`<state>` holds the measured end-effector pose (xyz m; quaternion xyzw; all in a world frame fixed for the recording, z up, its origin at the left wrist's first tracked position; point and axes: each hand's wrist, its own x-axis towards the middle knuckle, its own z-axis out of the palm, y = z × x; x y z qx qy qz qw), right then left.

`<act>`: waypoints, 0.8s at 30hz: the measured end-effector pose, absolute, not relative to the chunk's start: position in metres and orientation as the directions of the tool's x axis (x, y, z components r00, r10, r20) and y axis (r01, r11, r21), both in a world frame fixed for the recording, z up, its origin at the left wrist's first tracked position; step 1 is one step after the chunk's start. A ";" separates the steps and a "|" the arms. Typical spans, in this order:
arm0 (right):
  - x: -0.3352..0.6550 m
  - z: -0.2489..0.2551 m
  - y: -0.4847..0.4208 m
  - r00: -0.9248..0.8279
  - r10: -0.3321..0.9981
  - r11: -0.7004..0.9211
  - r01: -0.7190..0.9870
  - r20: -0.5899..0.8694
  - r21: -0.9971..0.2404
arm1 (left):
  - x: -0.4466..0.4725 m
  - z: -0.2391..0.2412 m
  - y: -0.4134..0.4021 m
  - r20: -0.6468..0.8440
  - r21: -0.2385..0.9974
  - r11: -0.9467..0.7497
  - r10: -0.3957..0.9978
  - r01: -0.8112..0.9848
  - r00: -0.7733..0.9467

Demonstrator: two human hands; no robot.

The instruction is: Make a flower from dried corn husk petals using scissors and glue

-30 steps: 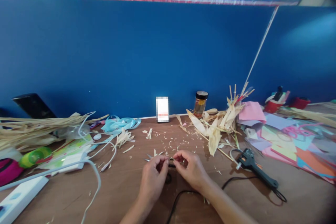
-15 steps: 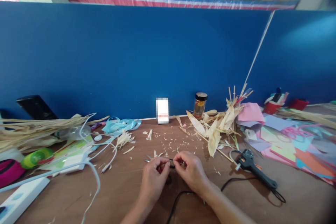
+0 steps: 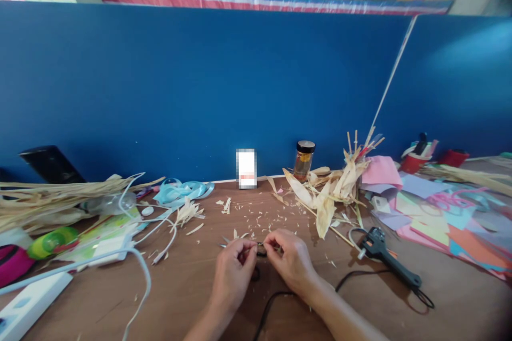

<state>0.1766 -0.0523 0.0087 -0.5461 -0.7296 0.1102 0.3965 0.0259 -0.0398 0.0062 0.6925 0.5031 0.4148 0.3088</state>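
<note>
My left hand is closed in a pinch, thumb and forefinger pressed together low in the middle of the view. Facing it, my right hand pinches too, its fingertips just apart from those of the left. Whatever thin, small thing they hold between them is too small to name. Under the hands lie what look like scissors, their metal tips poking out left of my left hand and a dark handle partly hidden behind the fingers. Small pale husk scraps are scattered just beyond the hands.
A hot glue gun lies at right, its black cord running below my hands. Dried corn husks, a lidded jar and coloured paper are behind it. At left are blue ribbon, white cables and a power strip.
Both hands keep their pinch in nearly the same place. The whole view has shifted very slightly; nothing on the table has visibly moved.
</note>
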 end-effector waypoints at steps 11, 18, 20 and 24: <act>0.179 0.006 -0.052 -0.165 0.849 0.468 0.676 0.502 -0.569 | 0.024 0.004 -0.039 0.312 0.789 -0.400 0.915 0.465 0.258; 0.177 0.006 -0.053 -0.147 0.853 0.447 0.700 0.501 -0.557 | 0.023 0.002 -0.039 0.329 0.758 -0.415 0.910 0.503 0.254; 0.177 0.006 -0.053 -0.144 0.857 0.439 0.706 0.495 -0.555 | 0.023 0.003 -0.039 0.335 0.753 -0.423 0.906 0.504 0.260; 0.180 0.006 -0.051 -0.143 0.862 0.430 0.715 0.487 -0.552 | 0.022 0.003 -0.038 0.327 0.777 -0.410 0.911 0.477 0.250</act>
